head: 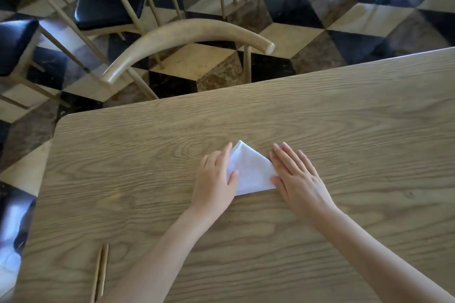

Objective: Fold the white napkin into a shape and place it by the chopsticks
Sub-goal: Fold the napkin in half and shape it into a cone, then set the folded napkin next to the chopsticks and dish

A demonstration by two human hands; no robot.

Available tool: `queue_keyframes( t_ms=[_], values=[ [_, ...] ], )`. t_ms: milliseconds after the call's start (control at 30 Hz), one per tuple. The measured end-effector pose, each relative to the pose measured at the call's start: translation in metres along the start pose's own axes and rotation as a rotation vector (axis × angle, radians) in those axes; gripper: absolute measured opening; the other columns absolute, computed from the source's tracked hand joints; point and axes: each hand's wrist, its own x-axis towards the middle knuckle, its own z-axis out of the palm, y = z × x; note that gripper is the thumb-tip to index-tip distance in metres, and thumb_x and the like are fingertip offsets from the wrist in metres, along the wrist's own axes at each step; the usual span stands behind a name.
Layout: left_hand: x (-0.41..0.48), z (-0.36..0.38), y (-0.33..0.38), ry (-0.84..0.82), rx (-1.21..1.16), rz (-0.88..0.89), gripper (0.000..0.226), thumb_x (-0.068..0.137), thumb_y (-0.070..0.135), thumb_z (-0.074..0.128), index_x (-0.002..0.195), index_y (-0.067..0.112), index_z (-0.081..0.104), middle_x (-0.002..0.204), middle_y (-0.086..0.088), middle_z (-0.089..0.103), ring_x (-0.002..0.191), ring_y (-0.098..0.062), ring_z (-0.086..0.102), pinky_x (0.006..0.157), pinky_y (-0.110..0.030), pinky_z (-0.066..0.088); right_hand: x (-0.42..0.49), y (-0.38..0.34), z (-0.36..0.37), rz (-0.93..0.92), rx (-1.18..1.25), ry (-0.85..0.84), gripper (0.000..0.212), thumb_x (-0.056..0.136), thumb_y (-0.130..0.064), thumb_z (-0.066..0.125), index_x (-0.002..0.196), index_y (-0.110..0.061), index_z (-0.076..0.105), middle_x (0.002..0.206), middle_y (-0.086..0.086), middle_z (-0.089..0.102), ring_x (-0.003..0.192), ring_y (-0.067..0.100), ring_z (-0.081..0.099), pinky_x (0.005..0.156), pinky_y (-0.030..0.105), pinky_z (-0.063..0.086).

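A wooden table [344,110] fills the lower part of the view, with a curved-back chair [187,32] standing past its far edge on a checkered floor [290,37]. On the middle of the table, well in from every edge, the left hand [214,184] and right hand [299,179] lie flat with fingers spread, grasping nothing, each pressing down one side of the white napkin [251,172], which is folded to a triangle pointing at the far edge. The chopsticks [101,273] lie side by side near the table's near-left corner, well apart from the napkin.
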Motion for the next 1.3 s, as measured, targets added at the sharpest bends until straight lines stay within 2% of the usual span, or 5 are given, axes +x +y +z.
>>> queue_keyframes(
  t_ms=[133, 333, 633, 833, 1300],
  values=[
    [0.033, -0.016, 0.013, -0.270, -0.279, -0.362, 0.039, 0.082, 0.024, 0.067, 0.117, 0.013, 0.053, 0.103, -0.003, 0.059, 0.088, -0.017, 0.054, 0.073, -0.028, 0.042, 0.005, -0.002, -0.005, -0.020, 0.147, 0.040, 0.030, 0.084, -0.015, 0.057, 0.113, -0.009, 0.060, 0.117, 0.003, 0.059, 0.105, 0.023, 0.050, 0.089, 0.038, 0.048],
    [0.020, -0.046, 0.018, -0.515, -0.555, -0.062, 0.021, 0.089, 0.037, 0.057, 0.094, 0.016, 0.060, 0.073, 0.009, 0.048, 0.066, -0.007, 0.043, 0.062, -0.023, 0.032, 0.017, 0.002, -0.042, 0.088, 0.653, -0.338, 0.031, 0.084, -0.023, 0.065, 0.113, -0.026, 0.056, 0.100, -0.010, 0.060, 0.095, 0.009, 0.052, 0.079, 0.016, 0.041],
    [-0.006, -0.050, 0.010, -0.951, -1.074, -0.283, 0.034, 0.088, 0.015, 0.056, 0.120, 0.002, 0.055, 0.111, -0.020, 0.065, 0.069, -0.026, 0.064, 0.051, -0.030, 0.049, 0.039, 0.010, -0.089, 0.106, 0.689, -0.631, 0.026, 0.088, -0.025, 0.059, 0.075, -0.003, 0.056, 0.050, -0.002, 0.050, 0.042, 0.011, 0.037, 0.046, 0.022, 0.030],
    [-0.005, -0.066, 0.012, -0.922, -0.946, -0.342, 0.017, 0.095, 0.014, 0.050, 0.091, -0.002, 0.053, 0.052, 0.000, 0.062, 0.033, -0.002, 0.030, 0.038, -0.018, 0.017, 0.041, 0.020, -0.090, 0.139, 0.707, -0.799, 0.036, 0.080, -0.041, 0.058, 0.064, -0.009, 0.054, 0.059, 0.013, 0.044, 0.042, 0.014, 0.028, 0.042, 0.016, 0.028],
    [-0.009, -0.063, -0.003, -0.584, -1.065, -0.555, 0.025, 0.073, 0.028, 0.064, 0.065, 0.007, 0.053, 0.052, -0.005, 0.051, 0.030, -0.004, 0.025, 0.032, -0.012, 0.018, 0.022, 0.030, -0.087, 0.227, 0.950, -0.600, 0.032, 0.091, -0.020, 0.057, 0.061, -0.009, 0.058, 0.043, -0.003, 0.037, 0.045, 0.011, 0.032, 0.045, 0.016, 0.027]
  ],
)
